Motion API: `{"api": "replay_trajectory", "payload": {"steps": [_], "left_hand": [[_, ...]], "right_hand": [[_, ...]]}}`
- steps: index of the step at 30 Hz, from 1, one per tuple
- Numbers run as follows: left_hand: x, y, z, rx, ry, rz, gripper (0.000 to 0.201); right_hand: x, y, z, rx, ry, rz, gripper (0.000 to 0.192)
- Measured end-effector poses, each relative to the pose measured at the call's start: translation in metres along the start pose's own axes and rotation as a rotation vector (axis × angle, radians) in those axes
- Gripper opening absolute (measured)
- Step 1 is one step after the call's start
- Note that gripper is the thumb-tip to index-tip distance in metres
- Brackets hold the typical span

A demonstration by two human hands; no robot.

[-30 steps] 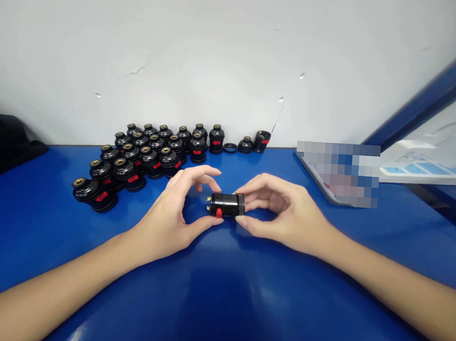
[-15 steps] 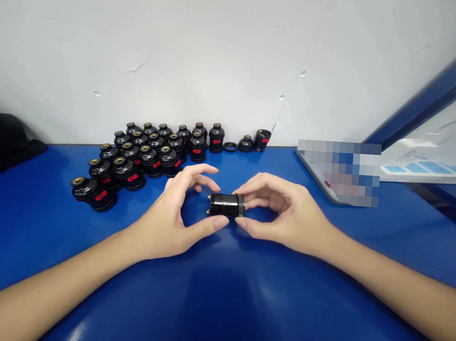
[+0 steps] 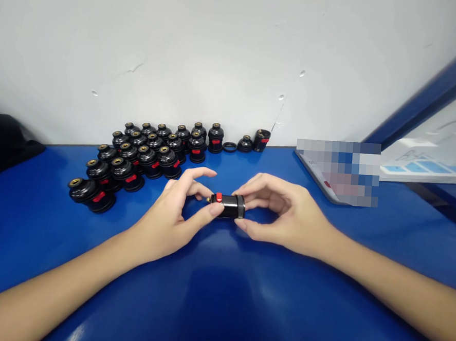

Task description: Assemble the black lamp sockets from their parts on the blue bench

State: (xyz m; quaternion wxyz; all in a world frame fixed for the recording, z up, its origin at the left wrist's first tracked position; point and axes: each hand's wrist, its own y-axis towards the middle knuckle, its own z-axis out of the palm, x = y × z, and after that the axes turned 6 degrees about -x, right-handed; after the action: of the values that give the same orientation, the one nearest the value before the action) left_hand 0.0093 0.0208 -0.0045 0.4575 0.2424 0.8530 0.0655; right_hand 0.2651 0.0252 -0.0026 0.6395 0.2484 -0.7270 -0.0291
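Black lamp socket (image 3: 230,206) with red switch, gripped between left hand (image 3: 171,216) and right hand (image 3: 287,215), no readable writing

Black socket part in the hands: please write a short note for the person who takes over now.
Left hand: thumb and fingers pinch the end with the red button.
Right hand: grips the ribbed ring end.
The black socket part lies sideways between both hands, above the blue table.
Done: a group of assembled sockets stands by the wall.
Left: loose ring and two loose pieces beside it.
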Motion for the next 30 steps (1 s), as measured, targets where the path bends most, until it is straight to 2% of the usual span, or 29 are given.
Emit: {"api": "replay_trajectory", "payload": {"steps": [2, 5, 9, 13, 17, 19, 24, 30], "left_hand": [[0.0, 0.0007, 0.0, -0.014, -0.005, 0.031, 0.048], [-0.0001, 0.0009, -0.0002, -0.068, 0.012, 0.139, 0.058], [-0.0013, -0.0008, -0.0008, -0.118, 0.112, 0.254, 0.052], [-0.0035, -0.0019, -0.0022, -0.046, 0.091, 0.149, 0.069], [-0.0041, 0.0006, -0.0029, 0.018, 0.155, 0.049, 0.032], [-0.0032, 0.0021, -0.0027, 0.026, 0.129, 0.044, 0.029], [-0.0001, 0.0013, -0.0028, -0.02, 0.024, 0.074, 0.041], [0.0005, -0.0009, -0.0036, -0.06, 0.056, 0.157, 0.042]], "right_hand": [[0.0001, -0.0001, 0.0001, -0.002, -0.005, 0.002, 0.034], [0.0004, 0.0, 0.0002, -0.005, -0.001, 0.01, 0.035], [0.0004, 0.0005, 0.0003, 0.007, 0.013, 0.017, 0.034], [-0.0007, 0.0003, -0.0002, 0.009, 0.013, -0.004, 0.035], [0.0, -0.0011, 0.0001, 0.016, 0.017, 0.004, 0.033], [0.0008, -0.0015, 0.0005, 0.018, 0.014, 0.021, 0.033], [0.0029, -0.0013, 0.0003, 0.001, 0.011, 0.061, 0.033], [0.006, -0.0002, 0.0004, -0.001, 0.021, 0.139, 0.034]]}}
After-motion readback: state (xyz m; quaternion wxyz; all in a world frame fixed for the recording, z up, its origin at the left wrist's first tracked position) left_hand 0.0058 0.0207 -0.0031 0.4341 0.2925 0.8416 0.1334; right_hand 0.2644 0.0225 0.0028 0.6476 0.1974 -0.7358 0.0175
